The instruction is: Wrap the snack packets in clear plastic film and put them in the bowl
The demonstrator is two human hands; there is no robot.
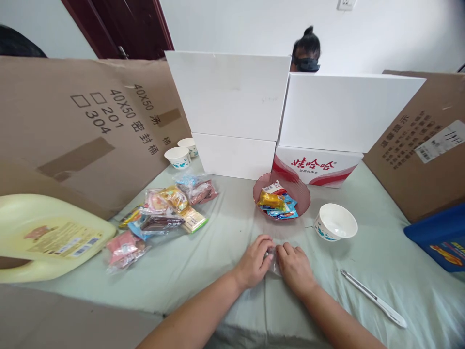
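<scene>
My left hand [255, 261] and my right hand [295, 268] meet over the table's front middle, fingers curled on a small clear plastic bag [275, 266]. Most of the bag is covered by my fingers, and I cannot make out whether anything is inside. Just beyond my hands stands a pink ribbed glass bowl [307, 196] with several wrapped snacks [279, 201] in yellow, blue and white. A white paper bowl [336, 222] with a blue-green pattern is to the right of my right hand. Closer to me on that side lies a white-handled tool [374, 298], perhaps tongs.
Several wrapped snacks [163, 213] are piled at left, beside a pale yellow jug [51, 237]. Two paper bowls [178, 157] stand behind them. White boxes [234, 155] and brown cardboard [90, 121] wall the table. A blue container [439, 237] is at right; a person [307, 51] is beyond.
</scene>
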